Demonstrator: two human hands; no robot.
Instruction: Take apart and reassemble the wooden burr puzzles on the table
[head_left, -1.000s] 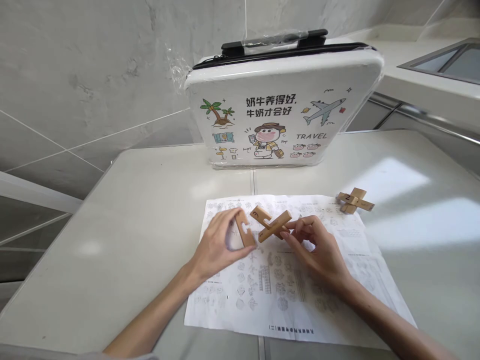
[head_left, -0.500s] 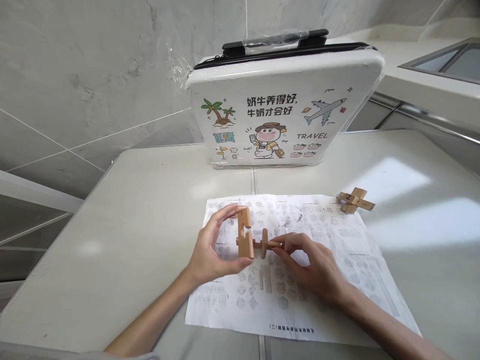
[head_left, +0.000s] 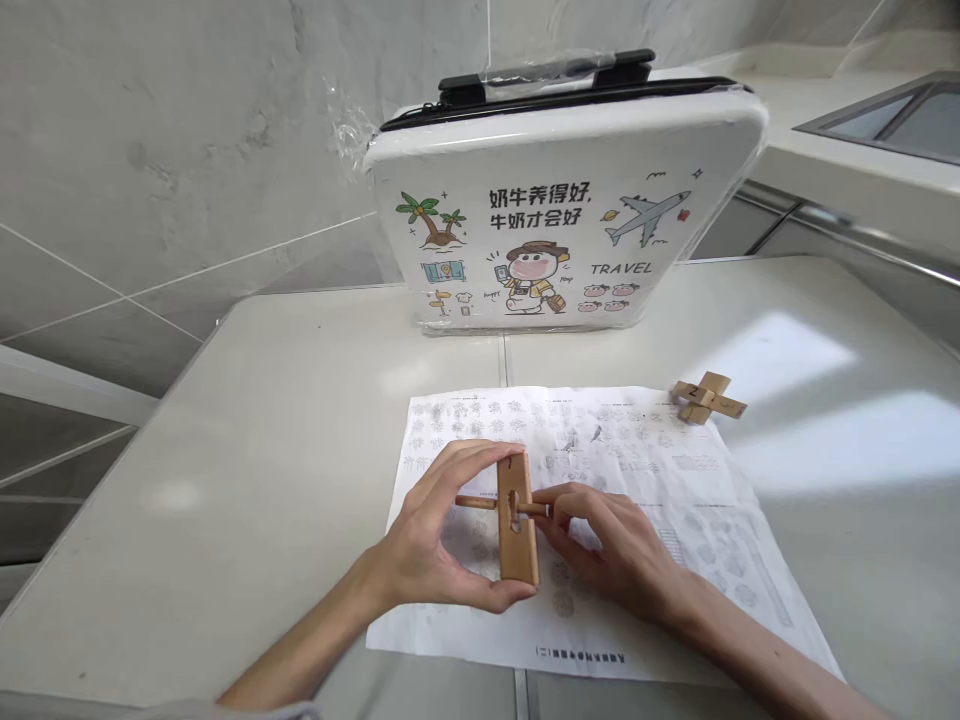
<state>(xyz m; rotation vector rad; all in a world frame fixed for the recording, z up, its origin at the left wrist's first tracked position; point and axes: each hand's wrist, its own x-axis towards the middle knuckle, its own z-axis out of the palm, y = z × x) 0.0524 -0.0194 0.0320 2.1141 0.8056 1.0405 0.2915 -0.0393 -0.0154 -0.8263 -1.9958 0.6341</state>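
My left hand [head_left: 435,540] grips an upright notched wooden bar [head_left: 517,525] between thumb and fingers. A thinner wooden piece [head_left: 474,502] passes crosswise through the bar's notch. My right hand [head_left: 611,550] pinches the right end of that crosspiece. Both hands hover just over a printed instruction sheet [head_left: 660,500] lying on the table. A second, assembled wooden cross puzzle [head_left: 707,399] rests on the table at the sheet's far right corner, away from both hands.
A white suitcase [head_left: 562,190] with cartoon travel pictures stands upright at the back of the pale table [head_left: 262,450], against a grey tiled wall. A counter with a metal-framed opening [head_left: 892,120] runs along the right.
The separate pieces held apart a second ago are now joined: the crosspiece has slid through the notched bar. Both hands moved closer to me, and the bar stands upright.
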